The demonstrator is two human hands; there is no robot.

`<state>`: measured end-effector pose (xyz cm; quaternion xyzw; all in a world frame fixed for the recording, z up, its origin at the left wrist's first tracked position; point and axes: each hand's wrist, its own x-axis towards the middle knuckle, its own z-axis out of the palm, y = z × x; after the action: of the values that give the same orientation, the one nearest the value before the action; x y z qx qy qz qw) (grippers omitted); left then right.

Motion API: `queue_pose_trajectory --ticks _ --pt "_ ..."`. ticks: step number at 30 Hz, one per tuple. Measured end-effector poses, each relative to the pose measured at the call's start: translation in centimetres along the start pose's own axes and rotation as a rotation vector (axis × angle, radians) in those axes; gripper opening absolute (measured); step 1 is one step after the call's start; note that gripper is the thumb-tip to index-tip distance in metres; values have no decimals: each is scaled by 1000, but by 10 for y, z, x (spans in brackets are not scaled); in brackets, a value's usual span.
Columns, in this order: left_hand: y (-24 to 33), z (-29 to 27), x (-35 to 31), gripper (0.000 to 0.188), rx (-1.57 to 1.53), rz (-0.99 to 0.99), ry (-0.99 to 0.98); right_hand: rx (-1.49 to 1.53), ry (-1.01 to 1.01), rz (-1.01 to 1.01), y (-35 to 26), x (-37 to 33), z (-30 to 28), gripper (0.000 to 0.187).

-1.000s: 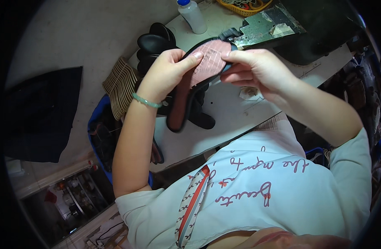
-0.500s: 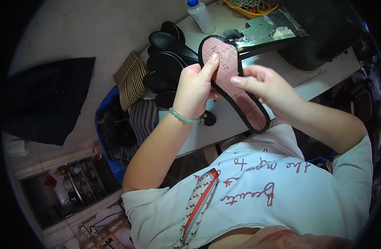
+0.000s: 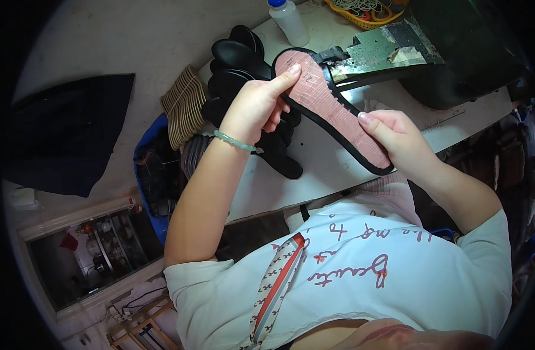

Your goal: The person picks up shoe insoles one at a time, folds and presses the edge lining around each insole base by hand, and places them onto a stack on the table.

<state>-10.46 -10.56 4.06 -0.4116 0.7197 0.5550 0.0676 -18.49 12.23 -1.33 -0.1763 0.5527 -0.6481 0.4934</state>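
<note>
A shoe insole [image 3: 325,105], pink on its upward face with a black edge all round, is held slantwise over the table by both my hands. My left hand [image 3: 261,105] pinches its wide end, thumb flat on the pink face and fingers curled beneath. At the narrower end my right hand [image 3: 398,137] grips the right edge, thumb on top and the other fingers mostly hidden. The insole's wide end lies right by the small dark metal head [image 3: 331,55] at the tip of a green machine arm [image 3: 375,52]; whether they touch I cannot tell.
Black insoles [image 3: 238,55] are heaped on the white table [image 3: 261,195] left of my hands. A stack of tan striped pieces [image 3: 184,108] stands by a blue tub [image 3: 155,219]. Behind are a blue-capped bottle [image 3: 290,26] and a yellow basket [image 3: 366,23] with cords.
My right hand has slid down from the insole's middle to its narrow end. The insole's narrow end has swung right and up, and its wide end has come against the machine head's side.
</note>
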Motion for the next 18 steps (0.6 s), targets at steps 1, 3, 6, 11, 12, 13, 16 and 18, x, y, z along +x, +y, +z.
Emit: queue_pose_trajectory --ticks 1,3,6,11,12,13,16,18 --pt "1 -1 3 62 -4 -3 3 0 -33 2 1 5 -3 35" --pt "4 -4 13 61 -34 -23 -5 -1 -62 9 -1 12 -5 35" --pt "4 -6 29 57 -78 -14 -19 13 -63 36 -16 21 1 37" --pt "7 -18 53 52 -142 2 -26 60 -24 72 -30 34 19 37" --pt "5 -18 54 52 -144 8 -26 108 -32 77 -33 36 24 37" --pt "3 -20 53 48 -254 93 -1 60 -19 84 -38 33 36 38" --pt "-22 -16 33 33 -681 369 -89 -3 -157 66 -21 10 67 35" --pt "-30 -7 -14 34 -977 401 -72 -319 -277 -114 0 4 70 31"
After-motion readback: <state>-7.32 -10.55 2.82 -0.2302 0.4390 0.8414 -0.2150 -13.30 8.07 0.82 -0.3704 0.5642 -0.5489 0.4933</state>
